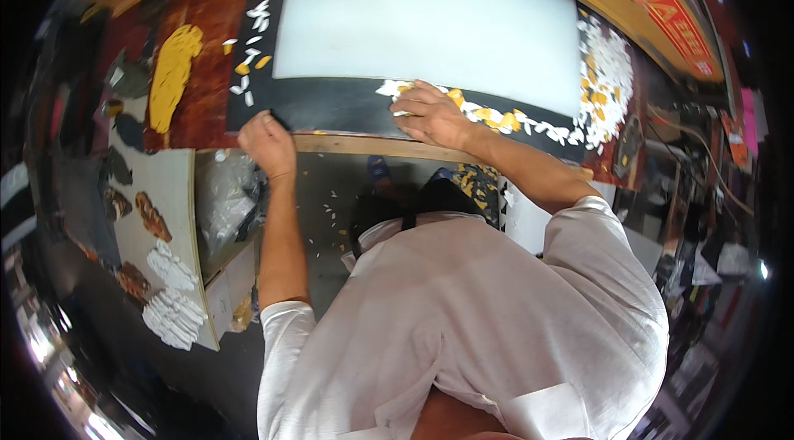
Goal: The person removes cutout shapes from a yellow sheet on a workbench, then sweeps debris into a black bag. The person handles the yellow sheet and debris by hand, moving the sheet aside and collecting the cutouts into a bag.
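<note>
My left hand (266, 142) is closed at the near edge of a black sheet (331, 105) on the workbench, pinching its corner. My right hand (432, 115) rests flat on the same sheet, fingers spread over a strip of small white and yellow cut pieces (496, 119) along its near edge. A large white board (430, 18) lies on the black sheet beyond both hands.
A heap of white and yellow scraps (608, 76) sits at the right end of the sheet. A yellow shape (172, 72) lies on reddish-brown material at left. A side board (165, 184) at lower left carries brown and white cut pieces. Scraps dot the floor (331, 208).
</note>
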`<state>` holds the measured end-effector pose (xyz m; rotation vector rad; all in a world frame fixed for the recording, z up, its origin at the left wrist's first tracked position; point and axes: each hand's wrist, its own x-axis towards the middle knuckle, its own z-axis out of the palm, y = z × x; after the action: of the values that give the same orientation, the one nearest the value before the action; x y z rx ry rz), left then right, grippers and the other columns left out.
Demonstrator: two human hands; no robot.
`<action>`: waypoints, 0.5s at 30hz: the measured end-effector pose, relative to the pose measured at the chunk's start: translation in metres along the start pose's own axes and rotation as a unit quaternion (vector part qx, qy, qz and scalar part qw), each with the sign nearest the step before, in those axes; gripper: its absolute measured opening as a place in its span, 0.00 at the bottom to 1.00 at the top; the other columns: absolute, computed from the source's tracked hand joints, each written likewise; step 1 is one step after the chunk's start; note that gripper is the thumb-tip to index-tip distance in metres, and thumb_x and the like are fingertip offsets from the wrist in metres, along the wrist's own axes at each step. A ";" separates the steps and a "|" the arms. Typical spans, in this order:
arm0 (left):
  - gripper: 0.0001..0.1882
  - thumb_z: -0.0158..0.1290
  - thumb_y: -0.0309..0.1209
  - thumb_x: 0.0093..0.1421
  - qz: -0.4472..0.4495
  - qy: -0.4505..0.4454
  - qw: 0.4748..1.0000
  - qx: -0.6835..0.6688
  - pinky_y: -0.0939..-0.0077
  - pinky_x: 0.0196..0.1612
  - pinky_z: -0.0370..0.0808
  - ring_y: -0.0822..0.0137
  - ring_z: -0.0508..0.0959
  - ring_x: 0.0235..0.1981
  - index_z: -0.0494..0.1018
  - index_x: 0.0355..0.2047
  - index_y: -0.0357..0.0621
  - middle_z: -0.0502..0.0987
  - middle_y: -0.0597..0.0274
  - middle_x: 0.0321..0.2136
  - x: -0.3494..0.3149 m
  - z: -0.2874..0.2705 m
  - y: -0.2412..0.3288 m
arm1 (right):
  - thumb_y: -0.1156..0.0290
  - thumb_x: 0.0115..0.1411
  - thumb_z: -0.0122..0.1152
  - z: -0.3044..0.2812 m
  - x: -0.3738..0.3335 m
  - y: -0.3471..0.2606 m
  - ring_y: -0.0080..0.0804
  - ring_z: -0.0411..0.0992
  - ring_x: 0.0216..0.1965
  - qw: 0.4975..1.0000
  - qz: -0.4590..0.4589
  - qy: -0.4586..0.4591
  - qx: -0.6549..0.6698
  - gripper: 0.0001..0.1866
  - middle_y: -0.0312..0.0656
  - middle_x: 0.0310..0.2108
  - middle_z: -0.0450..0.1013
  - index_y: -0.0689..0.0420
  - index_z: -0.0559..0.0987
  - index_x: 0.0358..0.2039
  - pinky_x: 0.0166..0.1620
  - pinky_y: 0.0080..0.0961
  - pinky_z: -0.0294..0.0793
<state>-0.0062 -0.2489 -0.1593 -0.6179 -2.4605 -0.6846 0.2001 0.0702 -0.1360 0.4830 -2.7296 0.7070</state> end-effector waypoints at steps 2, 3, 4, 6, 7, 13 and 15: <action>0.11 0.50 0.32 0.68 0.012 0.003 1.000 0.028 0.52 0.52 0.71 0.46 0.78 0.44 0.82 0.41 0.43 0.82 0.52 0.38 0.003 0.002 -0.001 | 0.68 0.61 0.68 -0.032 -0.055 0.007 0.37 0.72 0.61 0.999 0.042 -0.002 -0.023 0.10 0.35 0.54 0.78 0.50 0.88 0.43 0.72 0.49 0.63; 0.11 0.51 0.32 0.68 0.019 -0.012 0.999 0.043 0.51 0.51 0.72 0.45 0.78 0.43 0.82 0.41 0.43 0.83 0.52 0.37 0.006 0.001 0.000 | 0.68 0.62 0.68 -0.047 -0.080 0.010 0.37 0.72 0.61 0.997 0.067 -0.010 -0.035 0.09 0.34 0.54 0.78 0.49 0.88 0.43 0.71 0.49 0.64; 0.11 0.51 0.32 0.68 0.019 0.005 0.999 0.046 0.51 0.51 0.72 0.45 0.79 0.42 0.83 0.40 0.43 0.83 0.52 0.37 0.008 -0.001 0.004 | 0.68 0.62 0.67 -0.062 -0.103 0.013 0.36 0.72 0.61 0.995 0.086 -0.013 -0.046 0.09 0.33 0.54 0.78 0.49 0.88 0.43 0.71 0.48 0.64; 0.12 0.52 0.33 0.67 0.010 -0.019 0.997 0.070 0.52 0.49 0.73 0.46 0.80 0.41 0.84 0.40 0.43 0.84 0.52 0.38 0.011 -0.004 0.022 | 0.67 0.64 0.67 -0.086 -0.139 0.015 0.37 0.72 0.62 0.992 0.117 -0.008 -0.047 0.08 0.32 0.54 0.79 0.48 0.88 0.42 0.70 0.49 0.63; 0.14 0.52 0.35 0.67 -0.009 -0.031 0.996 0.086 0.50 0.52 0.73 0.45 0.80 0.45 0.83 0.41 0.39 0.84 0.48 0.40 0.010 -0.005 0.037 | 0.66 0.63 0.67 -0.096 -0.153 0.013 0.37 0.72 0.62 0.990 0.127 0.003 -0.057 0.08 0.32 0.53 0.79 0.47 0.88 0.42 0.70 0.49 0.63; 0.41 0.45 0.52 0.72 -0.061 -0.261 0.957 0.110 0.38 0.74 0.53 0.28 0.55 0.74 0.60 0.70 0.26 0.57 0.25 0.71 -0.049 0.046 0.233 | 0.68 0.60 0.69 -0.118 -0.197 -0.005 0.43 0.73 0.58 0.976 0.178 0.126 -0.012 0.08 0.39 0.50 0.81 0.54 0.87 0.39 0.65 0.48 0.68; 0.45 0.41 0.54 0.73 -0.097 -0.286 0.950 0.079 0.39 0.77 0.41 0.31 0.45 0.77 0.52 0.72 0.20 0.49 0.24 0.74 -0.066 0.066 0.301 | 0.70 0.61 0.68 -0.122 -0.224 -0.008 0.46 0.73 0.57 0.953 0.234 0.190 -0.011 0.07 0.42 0.48 0.81 0.56 0.87 0.39 0.63 0.45 0.71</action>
<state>0.1843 0.0013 -0.1439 -0.5738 -3.1121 -0.4051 0.4278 0.1811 -0.1079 -0.2981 -2.4852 0.7795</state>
